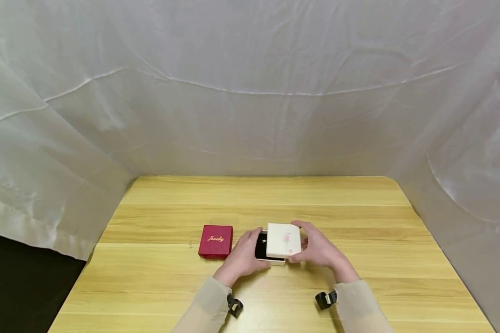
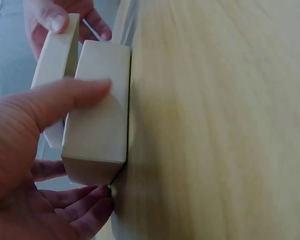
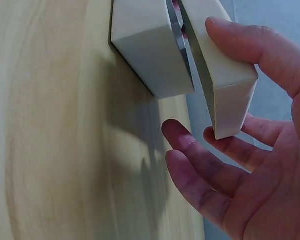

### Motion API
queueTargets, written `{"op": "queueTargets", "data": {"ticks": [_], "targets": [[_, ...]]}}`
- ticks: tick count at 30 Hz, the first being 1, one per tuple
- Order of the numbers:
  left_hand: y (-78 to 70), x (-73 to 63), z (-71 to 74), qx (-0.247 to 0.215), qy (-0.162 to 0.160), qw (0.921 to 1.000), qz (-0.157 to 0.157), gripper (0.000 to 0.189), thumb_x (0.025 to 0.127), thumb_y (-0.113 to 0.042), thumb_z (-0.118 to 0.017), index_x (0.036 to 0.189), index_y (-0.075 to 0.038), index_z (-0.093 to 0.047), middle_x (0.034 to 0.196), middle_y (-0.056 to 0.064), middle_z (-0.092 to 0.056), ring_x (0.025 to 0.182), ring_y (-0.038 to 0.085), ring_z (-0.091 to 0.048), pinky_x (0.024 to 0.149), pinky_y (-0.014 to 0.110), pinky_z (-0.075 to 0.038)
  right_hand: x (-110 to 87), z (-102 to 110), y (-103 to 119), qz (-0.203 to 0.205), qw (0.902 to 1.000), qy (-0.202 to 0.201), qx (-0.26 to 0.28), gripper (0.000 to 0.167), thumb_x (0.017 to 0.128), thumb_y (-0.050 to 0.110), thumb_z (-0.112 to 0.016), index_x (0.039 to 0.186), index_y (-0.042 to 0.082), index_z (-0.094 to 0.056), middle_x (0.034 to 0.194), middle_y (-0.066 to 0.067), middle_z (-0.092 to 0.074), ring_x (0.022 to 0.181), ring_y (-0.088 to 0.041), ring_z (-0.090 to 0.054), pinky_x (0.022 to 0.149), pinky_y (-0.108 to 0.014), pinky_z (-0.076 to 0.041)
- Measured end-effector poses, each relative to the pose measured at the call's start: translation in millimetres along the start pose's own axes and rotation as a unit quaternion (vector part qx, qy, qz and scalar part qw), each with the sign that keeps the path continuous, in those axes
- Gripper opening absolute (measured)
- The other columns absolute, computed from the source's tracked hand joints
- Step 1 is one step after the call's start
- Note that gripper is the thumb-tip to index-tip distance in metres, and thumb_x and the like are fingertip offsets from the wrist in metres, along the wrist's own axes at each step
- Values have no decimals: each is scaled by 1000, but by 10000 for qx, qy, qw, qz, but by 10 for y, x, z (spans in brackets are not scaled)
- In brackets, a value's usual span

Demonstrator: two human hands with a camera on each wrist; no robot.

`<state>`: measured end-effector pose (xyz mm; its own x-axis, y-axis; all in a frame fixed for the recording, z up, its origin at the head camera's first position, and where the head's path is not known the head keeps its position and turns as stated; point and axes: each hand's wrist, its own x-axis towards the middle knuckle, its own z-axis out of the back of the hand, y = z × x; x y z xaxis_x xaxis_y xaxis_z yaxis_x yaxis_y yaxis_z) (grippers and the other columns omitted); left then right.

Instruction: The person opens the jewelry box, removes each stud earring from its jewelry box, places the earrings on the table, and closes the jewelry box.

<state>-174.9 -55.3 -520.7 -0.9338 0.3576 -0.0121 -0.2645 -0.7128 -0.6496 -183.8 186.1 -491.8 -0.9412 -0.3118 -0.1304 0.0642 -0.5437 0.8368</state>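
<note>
A small white jewelry box base (image 1: 278,262) sits on the table, its black lining (image 1: 261,247) showing with a small silvery star-shaped piece (image 1: 264,241) on it. My left hand (image 1: 245,253) grips the base at its left side, thumb (image 2: 92,93) along the near wall and fingers round the far side. The white lid (image 1: 281,233), printed with a pink flower, is in my right hand (image 1: 316,246), pinched between thumb (image 3: 235,37) and fingers. In the right wrist view the lid is tilted and raised off the base, and it covers the base's right part in the head view.
A red box (image 1: 215,247) with gold "Jewelry" lettering lies just left of my left hand. Further left is a tiny thin item (image 1: 190,244) on the wooden table (image 1: 150,286). Pale curtains (image 1: 250,125) hang behind the table and along both sides.
</note>
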Motion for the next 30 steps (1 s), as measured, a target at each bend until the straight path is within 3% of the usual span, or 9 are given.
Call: {"op": "queueTargets", "data": {"ticks": [7,14,23,30], "targets": [[-15,-5,33,-53,70,9999,127,100,70,-33,-89,150,-4,-36,142,20,-45,127,35,-46,104,48,-41,-23,115,-61,-230,9996,-117,71,107,59,10,-94,149,7,-36,137,-17,-45,108,-32,-57,81,-37,-52],[-10,-1,34,-57,77,9998,166,101,69,-34,-89,150,-5,-36,143,19,-44,129,35,-45,105,48,-41,-46,344,-200,-360,9992,-172,-13,108,61,11,-93,149,3,-31,133,-23,-45,113,-38,-54,84,-43,-51],[-17,-2,43,-87,93,9996,238,101,69,-34,-89,150,-6,-36,144,18,-43,130,34,-45,105,47,-40,-68,613,-361,-620,9960,-316,-552,110,62,11,-92,150,-2,-27,134,-28,-48,117,-44,-52,94,-56,-44],[-17,-1,40,-90,118,9995,261,101,69,-34,-89,150,-7,-36,144,17,-43,130,33,-44,106,46,-40,-81,704,-445,-543,9925,-282,-1059,108,62,13,-93,149,-4,-31,133,-32,-49,118,-45,-51,97,-59,-41]]}}
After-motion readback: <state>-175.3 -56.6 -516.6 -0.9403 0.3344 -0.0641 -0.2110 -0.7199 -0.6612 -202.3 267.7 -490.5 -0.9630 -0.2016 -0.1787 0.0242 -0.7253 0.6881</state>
